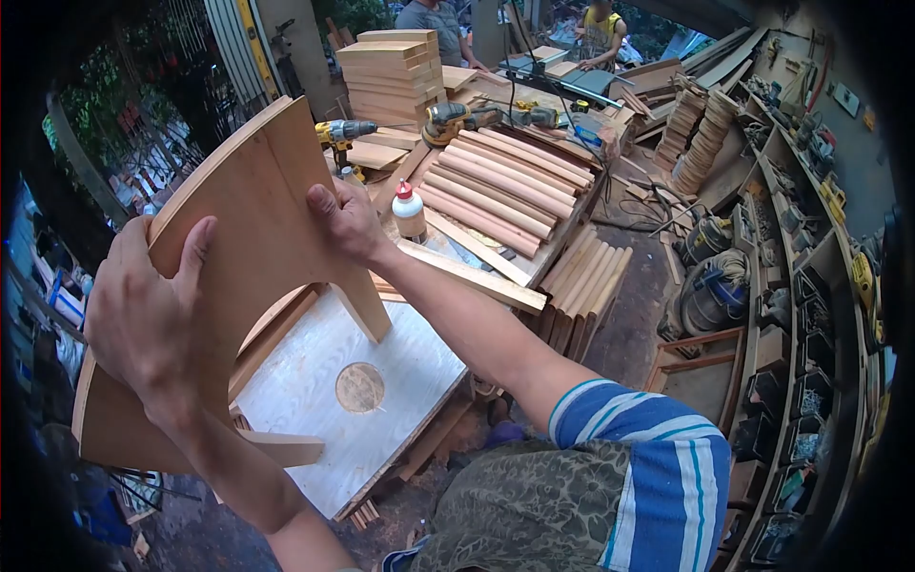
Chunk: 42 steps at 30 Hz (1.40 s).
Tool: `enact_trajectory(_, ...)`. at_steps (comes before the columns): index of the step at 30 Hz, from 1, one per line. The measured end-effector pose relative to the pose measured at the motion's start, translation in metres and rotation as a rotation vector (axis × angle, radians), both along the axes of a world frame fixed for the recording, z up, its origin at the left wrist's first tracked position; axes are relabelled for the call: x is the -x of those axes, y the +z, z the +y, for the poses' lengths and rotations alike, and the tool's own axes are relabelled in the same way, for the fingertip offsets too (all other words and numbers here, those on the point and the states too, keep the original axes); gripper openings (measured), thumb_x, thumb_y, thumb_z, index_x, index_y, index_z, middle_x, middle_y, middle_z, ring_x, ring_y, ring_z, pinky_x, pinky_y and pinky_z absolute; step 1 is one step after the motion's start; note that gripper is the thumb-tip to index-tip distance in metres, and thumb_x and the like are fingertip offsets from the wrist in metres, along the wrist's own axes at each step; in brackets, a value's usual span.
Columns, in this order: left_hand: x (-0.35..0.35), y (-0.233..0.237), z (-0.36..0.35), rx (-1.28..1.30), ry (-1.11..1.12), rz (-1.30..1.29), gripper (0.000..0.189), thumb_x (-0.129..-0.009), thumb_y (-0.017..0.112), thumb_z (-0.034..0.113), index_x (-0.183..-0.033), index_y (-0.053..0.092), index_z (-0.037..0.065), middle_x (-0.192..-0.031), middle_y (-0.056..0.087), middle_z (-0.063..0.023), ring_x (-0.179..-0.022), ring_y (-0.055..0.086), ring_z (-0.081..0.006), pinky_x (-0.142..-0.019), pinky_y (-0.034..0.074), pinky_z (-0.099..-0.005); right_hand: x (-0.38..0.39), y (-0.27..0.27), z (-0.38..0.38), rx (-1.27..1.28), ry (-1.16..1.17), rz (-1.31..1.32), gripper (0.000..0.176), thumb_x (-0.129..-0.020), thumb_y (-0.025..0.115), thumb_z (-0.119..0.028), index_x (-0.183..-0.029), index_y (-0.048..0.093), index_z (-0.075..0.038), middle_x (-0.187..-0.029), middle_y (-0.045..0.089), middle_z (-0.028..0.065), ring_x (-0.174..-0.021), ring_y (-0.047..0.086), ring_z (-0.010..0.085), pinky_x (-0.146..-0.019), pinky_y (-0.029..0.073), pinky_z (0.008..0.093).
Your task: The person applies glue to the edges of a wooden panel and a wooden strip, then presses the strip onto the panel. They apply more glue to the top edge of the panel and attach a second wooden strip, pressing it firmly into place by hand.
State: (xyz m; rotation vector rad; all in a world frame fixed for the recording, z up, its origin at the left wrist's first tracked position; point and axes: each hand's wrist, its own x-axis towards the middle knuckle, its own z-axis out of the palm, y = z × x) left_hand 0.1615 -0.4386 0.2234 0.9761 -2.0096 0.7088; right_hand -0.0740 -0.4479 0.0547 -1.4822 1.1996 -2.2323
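Note:
A large curved wooden panel (pixel 253 205) stands tilted in front of me, with two straight wooden legs reaching toward a whitish board (pixel 429 348). My left hand (pixel 148 315) is closed around the panel's outer edge, thumb on its face and fingers partly hidden. On the far side, my right hand (pixel 351 224) grips the panel near one wooden leg (pixel 362 310), thumb on the face and fingers out of sight behind. The other wooden leg (pixel 286 447) lies over the board's near left edge. A round light-brown disc or hole (pixel 359 388) marks the board.
A red-capped white bottle (pixel 409 212) stands beyond the panel, near rounded wooden rods (pixel 505 186). Behind are a yellow drill (pixel 343 132), a sander (pixel 448 121) and stacked planks (pixel 386 81). Shelves with bins (pixel 777 315) line the right. Two people are at the back.

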Motion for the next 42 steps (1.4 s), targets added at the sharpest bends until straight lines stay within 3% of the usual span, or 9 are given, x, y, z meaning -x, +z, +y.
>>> enact_trajectory(19,0.000,0.003,0.003,0.007,0.002,-0.025,0.066,-0.088,0.059,0.071,-0.109,0.070,0.010,-0.099,0.073,-0.0087,-0.092,0.071,-0.0304,-0.080,0.055,-0.0423,0.001,0.000,0.002,-0.012,0.027,-0.021,0.076,-0.094,0.056,-0.072,-0.115,0.067,-0.001,-0.093,0.070,0.0049,-0.089,0.063,0.0113,-0.077,0.050,0.0298)
enact_trajectory(22,0.000,0.004,0.003,-0.098,0.016,-0.019,0.067,-0.086,0.061,0.071,-0.115,0.071,0.011,-0.104,0.075,-0.0122,-0.099,0.071,-0.0336,-0.086,0.054,-0.0438,0.002,-0.002,-0.001,-0.005,0.029,-0.027,0.076,-0.093,0.055,-0.073,-0.114,0.067,-0.001,-0.092,0.070,0.0051,-0.087,0.063,0.0117,-0.076,0.051,0.0301)
enact_trajectory(24,0.000,0.001,0.000,-0.003,0.009,-0.016,0.069,-0.087,0.058,0.074,-0.109,0.071,0.010,-0.098,0.074,-0.0085,-0.091,0.072,-0.0291,-0.080,0.056,-0.0414,0.002,-0.003,-0.002,-0.009,0.020,-0.024,0.076,-0.093,0.055,-0.073,-0.114,0.067,-0.001,-0.091,0.070,0.0052,-0.086,0.063,0.0119,-0.075,0.051,0.0301)
enact_trajectory(27,-0.001,0.001,-0.002,-0.004,0.012,-0.026,0.069,-0.087,0.057,0.074,-0.110,0.072,0.010,-0.097,0.074,-0.0085,-0.090,0.072,-0.0284,-0.080,0.057,-0.0410,0.001,-0.002,-0.003,0.001,0.013,-0.022,0.076,-0.093,0.055,-0.073,-0.114,0.067,-0.001,-0.090,0.070,0.0054,-0.085,0.064,0.0121,-0.075,0.051,0.0302)
enact_trajectory(42,-0.002,0.002,-0.004,0.023,0.009,-0.035,0.067,-0.087,0.059,0.073,-0.110,0.071,0.011,-0.098,0.074,-0.0083,-0.092,0.072,-0.0288,-0.080,0.056,-0.0413,0.001,-0.001,-0.004,0.001,0.012,-0.030,0.076,-0.093,0.055,-0.072,-0.117,0.067,-0.001,-0.095,0.071,0.0063,-0.091,0.064,0.0129,-0.080,0.052,0.0311)
